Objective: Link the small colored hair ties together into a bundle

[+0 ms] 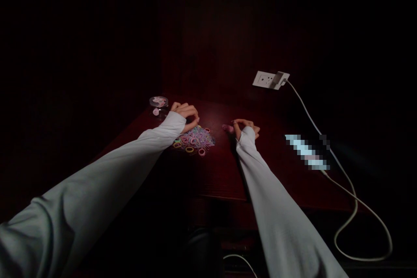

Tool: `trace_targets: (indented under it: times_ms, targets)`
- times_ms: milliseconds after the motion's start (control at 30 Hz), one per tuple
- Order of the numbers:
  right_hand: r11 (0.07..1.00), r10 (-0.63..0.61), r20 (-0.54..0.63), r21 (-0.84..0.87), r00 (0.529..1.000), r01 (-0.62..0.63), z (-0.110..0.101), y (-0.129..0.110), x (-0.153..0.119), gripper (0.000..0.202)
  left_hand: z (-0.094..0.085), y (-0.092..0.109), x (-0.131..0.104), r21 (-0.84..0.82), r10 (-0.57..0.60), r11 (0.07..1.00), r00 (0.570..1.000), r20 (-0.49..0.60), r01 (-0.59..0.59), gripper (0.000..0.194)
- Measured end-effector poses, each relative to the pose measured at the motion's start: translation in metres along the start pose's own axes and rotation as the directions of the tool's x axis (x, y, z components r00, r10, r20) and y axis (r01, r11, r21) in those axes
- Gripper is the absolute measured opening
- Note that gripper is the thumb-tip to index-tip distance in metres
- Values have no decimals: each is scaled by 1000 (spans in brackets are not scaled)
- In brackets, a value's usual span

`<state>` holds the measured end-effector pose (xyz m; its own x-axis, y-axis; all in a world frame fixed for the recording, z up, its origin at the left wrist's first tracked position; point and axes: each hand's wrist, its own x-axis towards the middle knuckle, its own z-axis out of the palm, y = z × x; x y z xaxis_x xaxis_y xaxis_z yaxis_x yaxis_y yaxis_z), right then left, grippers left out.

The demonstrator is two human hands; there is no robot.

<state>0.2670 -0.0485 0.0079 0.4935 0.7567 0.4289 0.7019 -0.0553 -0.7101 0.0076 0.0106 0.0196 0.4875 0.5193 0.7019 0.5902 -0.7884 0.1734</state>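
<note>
left arm (pixel 107 173): stretched forward | left hand (pixel 185 111): fingers bent, thumb angled toward fingertips | right arm (pixel 273 191): stretched forward | right hand (pixel 248 125): fingers curled, thumb near index

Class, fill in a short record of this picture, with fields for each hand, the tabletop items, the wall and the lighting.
Left hand: over the edge of a pile of small colourful bands; grip unclear
Right hand: fingertips beside a small pink bunch; whether held is unclear
Surface: dark reddish table
Far left: clear container, pinkish pattern on top
Wall: white socket, cable running from it
Lighting: dim, surroundings nearly black
</note>
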Motion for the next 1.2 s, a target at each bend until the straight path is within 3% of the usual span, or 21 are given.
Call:
trace_targets:
  times_ms: [67,133,233,333,467,667,767,900,1000,1067,1200]
  targets:
    - [980,-187,130,87,974,177,6,-3,-7,17,1,0,0,-13,-13,1000,1000,18,13,18]
    - [932,-352,250,179,902,314,13,-6,-16,18,4,0,1,-29,-49,998,998,24,50,17]
    - [889,-452,288,223,844,399,20,-10,-26,16,11,-6,2,-84,-170,982,985,-2,170,17]
    - [880,-470,317,244,824,408,19,-11,-28,16,18,-15,3,-209,-271,944,961,-46,256,19]
    - [903,-416,337,260,845,341,12,-10,-26,21,22,-18,4,-309,-289,914,957,-39,264,17]
    - [914,-379,390,302,839,273,6,-11,-27,51,19,-8,5,-331,-307,897,952,11,293,19]
    - [914,-378,405,306,833,267,6,-13,-29,55,19,-9,7,-459,-403,806,915,35,373,26]
    - [885,-458,448,308,767,349,6,-15,-31,48,19,-19,12,-615,-593,627,805,21,478,29]
    - [855,-519,436,279,735,438,4,-14,-32,28,20,-28,14,-644,-683,556,731,6,525,29]
    - [837,-546,417,244,726,489,4,-15,-32,19,21,-31,15,-620,-698,547,716,34,562,30]
    - [796,-599,416,217,684,564,7,-17,-37,58,25,-32,16,-575,-665,579,743,79,579,34]
